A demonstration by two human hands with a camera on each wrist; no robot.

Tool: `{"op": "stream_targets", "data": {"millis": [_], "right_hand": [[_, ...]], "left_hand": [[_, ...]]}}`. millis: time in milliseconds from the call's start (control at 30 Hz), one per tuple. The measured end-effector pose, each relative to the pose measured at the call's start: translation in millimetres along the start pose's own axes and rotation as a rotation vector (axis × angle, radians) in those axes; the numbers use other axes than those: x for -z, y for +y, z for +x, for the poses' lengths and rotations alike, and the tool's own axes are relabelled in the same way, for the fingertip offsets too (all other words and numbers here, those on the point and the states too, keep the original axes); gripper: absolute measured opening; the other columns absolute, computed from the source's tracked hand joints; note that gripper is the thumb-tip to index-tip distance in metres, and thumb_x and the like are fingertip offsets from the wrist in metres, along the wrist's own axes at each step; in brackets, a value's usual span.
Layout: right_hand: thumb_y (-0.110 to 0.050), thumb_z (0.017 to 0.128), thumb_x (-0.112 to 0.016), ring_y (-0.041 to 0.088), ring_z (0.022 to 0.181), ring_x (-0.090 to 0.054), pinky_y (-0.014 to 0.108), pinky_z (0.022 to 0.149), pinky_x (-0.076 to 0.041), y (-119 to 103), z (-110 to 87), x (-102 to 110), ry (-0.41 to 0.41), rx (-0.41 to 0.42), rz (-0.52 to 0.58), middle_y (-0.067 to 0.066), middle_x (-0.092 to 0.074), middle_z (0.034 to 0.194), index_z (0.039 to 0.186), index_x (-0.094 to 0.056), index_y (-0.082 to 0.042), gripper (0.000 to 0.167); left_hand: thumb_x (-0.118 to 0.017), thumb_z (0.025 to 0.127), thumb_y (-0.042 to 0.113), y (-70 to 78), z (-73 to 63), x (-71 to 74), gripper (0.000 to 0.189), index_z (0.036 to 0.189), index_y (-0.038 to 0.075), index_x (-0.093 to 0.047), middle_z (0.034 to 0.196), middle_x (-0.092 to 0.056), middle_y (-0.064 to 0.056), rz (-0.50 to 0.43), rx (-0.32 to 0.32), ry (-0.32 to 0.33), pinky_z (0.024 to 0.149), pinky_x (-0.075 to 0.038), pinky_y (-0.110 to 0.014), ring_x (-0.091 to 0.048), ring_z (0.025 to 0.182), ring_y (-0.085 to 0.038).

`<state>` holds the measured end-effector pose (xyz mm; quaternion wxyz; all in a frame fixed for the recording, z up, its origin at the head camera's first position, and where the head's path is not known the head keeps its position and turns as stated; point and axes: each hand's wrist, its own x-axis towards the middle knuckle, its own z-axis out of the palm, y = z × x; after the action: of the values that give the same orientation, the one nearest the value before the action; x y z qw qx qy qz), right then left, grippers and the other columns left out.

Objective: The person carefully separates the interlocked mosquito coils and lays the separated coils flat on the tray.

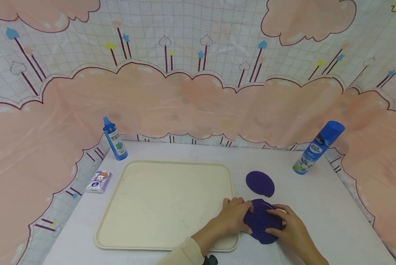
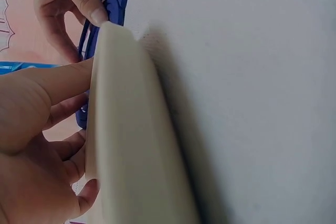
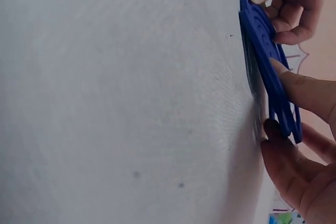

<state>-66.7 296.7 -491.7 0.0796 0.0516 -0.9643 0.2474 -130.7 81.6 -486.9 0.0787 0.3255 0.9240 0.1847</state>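
Both hands hold a stack of dark blue-purple mosquito coils (image 1: 261, 221) at the tray's right side, with spiral grooves showing on top. My left hand (image 1: 232, 217) grips the stack's left edge, its forearm crossing the tray's near right corner. From the right, my right hand (image 1: 292, 228) pinches the opposite edge, with thumb and finger over the rim. In the right wrist view the layered coils (image 3: 265, 51) stand tilted above the white surface, between the two hands. Another mosquito coil (image 1: 260, 183) lies flat just behind the stack. In the left wrist view the tray rim hides part of the coils.
A large cream tray (image 1: 171, 206) covers the middle of the white table (image 1: 330, 206). At the back left stand a blue spray bottle (image 1: 116, 140) and, nearer, a small purple-white packet (image 1: 99, 182). A tall blue aerosol can (image 1: 317, 149) stands at the back right.
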Motion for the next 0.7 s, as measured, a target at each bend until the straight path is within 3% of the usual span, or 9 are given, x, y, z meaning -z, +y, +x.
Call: {"op": "stream_targets", "data": {"millis": [267, 500, 700], "right_hand": [[-0.014, 0.064, -0.095, 0.037, 0.106, -0.069, 0.024, 0.071, -0.06, -2.7, 0.6, 3.3, 0.011, -0.004, 0.081, 0.018, -0.063, 0.128, 0.113, -0.075, -0.009, 0.054], [-0.014, 0.068, -0.093, 0.035, 0.106, -0.071, 0.021, 0.071, -0.06, -6.0, 0.3, 7.5, -0.006, -0.043, 0.138, 0.017, -0.069, 0.125, 0.116, -0.073, -0.01, 0.052], [-0.02, 0.073, -0.091, 0.027, 0.098, -0.075, 0.034, 0.079, -0.063, -8.6, 3.7, 15.2, -0.016, -0.057, 0.164, 0.017, -0.073, 0.124, 0.119, -0.073, -0.014, 0.05]], "left_hand": [[-0.096, 0.066, 0.035, -2.5, 2.9, -2.9, 0.051, 0.106, 0.028, -0.064, 0.103, -0.064, 0.01, -0.088, 0.011, 0.018, 0.083, -0.032, -0.029, -0.056, 0.096, -0.006], [-0.094, 0.068, 0.025, -9.2, 2.5, -3.6, 0.048, 0.105, 0.024, -0.064, 0.103, -0.064, 0.008, -0.173, -0.018, 0.035, 0.083, -0.03, -0.027, -0.061, 0.098, -0.005], [-0.092, 0.071, 0.016, -15.9, 1.4, 4.7, 0.045, 0.107, 0.022, -0.067, 0.103, -0.063, 0.005, -0.302, -0.042, 0.039, 0.088, -0.036, -0.026, -0.061, 0.099, -0.005]]}}
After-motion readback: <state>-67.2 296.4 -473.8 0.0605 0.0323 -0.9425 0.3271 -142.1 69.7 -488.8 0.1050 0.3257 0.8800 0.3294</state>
